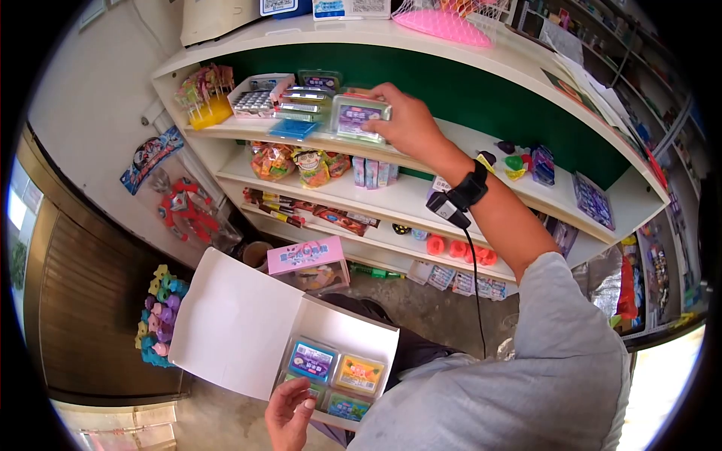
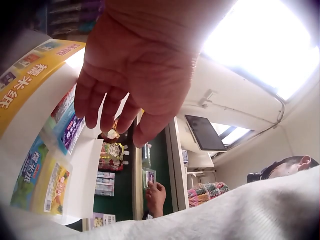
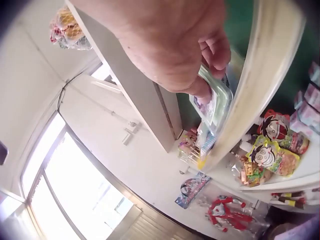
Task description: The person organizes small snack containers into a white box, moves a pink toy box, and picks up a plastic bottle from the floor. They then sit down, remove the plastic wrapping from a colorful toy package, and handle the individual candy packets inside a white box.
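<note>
My right hand [image 1: 410, 128] grips a clear plastic case with a purple label [image 1: 359, 119] at the front of the upper shelf, thumb on its face; the right wrist view shows the same case [image 3: 216, 102] between thumb and fingers. Beside it on the shelf is a stack of similar cases [image 1: 304, 104]. My left hand [image 1: 289, 416] holds nothing, its fingers loosely bent over the near edge of an open white cardboard box [image 1: 342, 319]. Inside that box lie a blue-and-purple case [image 1: 312, 361], an orange one [image 1: 359, 374] and green ones [image 1: 347, 407], one partly hidden by the left fingers.
Left of the stack stand a carton of small items [image 1: 259, 98] and a yellow lollipop holder [image 1: 209, 111]. Lower shelves hold snack bags [image 1: 310, 167] and small boxes [image 1: 374, 173]. A pink box [image 1: 304, 255] stands beyond the white box's raised lid [image 1: 237, 323]. A cable [image 1: 475, 286] hangs from my right wrist.
</note>
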The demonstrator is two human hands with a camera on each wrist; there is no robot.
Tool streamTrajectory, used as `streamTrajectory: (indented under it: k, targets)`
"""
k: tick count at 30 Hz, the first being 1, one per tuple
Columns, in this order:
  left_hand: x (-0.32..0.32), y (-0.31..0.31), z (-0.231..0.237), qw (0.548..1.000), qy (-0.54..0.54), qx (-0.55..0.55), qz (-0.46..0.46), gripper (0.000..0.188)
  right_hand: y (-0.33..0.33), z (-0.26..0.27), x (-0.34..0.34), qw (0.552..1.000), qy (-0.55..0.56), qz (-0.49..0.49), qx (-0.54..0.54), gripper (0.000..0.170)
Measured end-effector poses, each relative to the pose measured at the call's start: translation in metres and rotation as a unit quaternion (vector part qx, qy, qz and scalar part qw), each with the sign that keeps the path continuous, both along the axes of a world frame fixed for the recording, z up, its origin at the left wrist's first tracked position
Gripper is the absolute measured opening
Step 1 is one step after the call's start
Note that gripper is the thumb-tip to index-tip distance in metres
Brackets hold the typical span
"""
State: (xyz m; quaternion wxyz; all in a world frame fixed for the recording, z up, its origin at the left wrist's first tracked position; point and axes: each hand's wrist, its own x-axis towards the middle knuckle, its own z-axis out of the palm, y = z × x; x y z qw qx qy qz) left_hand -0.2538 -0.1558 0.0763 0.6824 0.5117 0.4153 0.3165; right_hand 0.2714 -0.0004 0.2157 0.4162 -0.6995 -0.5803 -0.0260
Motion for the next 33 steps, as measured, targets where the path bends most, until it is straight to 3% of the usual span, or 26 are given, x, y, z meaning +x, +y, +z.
streamTrajectory:
  k: [3, 6, 9, 12, 15, 18, 24, 27, 30, 33]
  targets:
    - [-0.002, 0.000, -0.003, 1.000, 0.000, -0.002, -0.002, 0.037, 0.014, -0.010, 0.002, 0.992, -0.102, 0.019, 0.072, 0.051]
    - [-0.001, -0.001, -0.001, 1.000, -0.001, -0.006, 0.004, 0.037, 0.015, -0.002, -0.001, 0.993, -0.099, -0.042, 0.053, 0.049]
    - [-0.001, -0.002, 0.000, 1.000, -0.002, 0.002, 0.008, 0.038, 0.022, -0.007, 0.013, 0.998, -0.060, -0.028, -0.016, 0.053]
    - [-0.002, -0.002, -0.002, 1.000, 0.002, 0.003, 0.006, 0.038, 0.019, -0.008, 0.009, 0.995, -0.098, -0.032, -0.011, 0.055]
    - [0.000, -0.002, 0.000, 1.000, 0.001, 0.001, 0.003, 0.038, 0.010, 0.003, -0.009, 0.975, -0.190, -0.111, -0.017, 0.054]
    - [0.001, 0.000, 0.004, 1.000, 0.004, 0.005, -0.002, 0.038, 0.018, -0.004, -0.007, 0.944, -0.306, -0.109, 0.050, 0.053]
    - [0.004, -0.001, 0.005, 1.000, 0.004, 0.005, 0.000, 0.038, 0.043, -0.008, -0.037, 0.932, -0.345, 0.001, 0.107, 0.066]
    - [0.004, -0.002, 0.002, 1.000, 0.009, 0.009, -0.002, 0.038, 0.059, -0.014, -0.062, 0.921, -0.389, 0.007, 0.033, 0.075]
    - [0.000, -0.004, 0.000, 1.000, -0.007, 0.006, 0.000, 0.038, 0.082, -0.020, -0.067, 0.911, -0.410, -0.026, 0.035, 0.080]
    - [-0.004, -0.008, 0.006, 1.000, 0.000, 0.011, 0.009, 0.037, 0.097, -0.014, -0.064, 0.912, -0.406, -0.049, 0.002, 0.078]
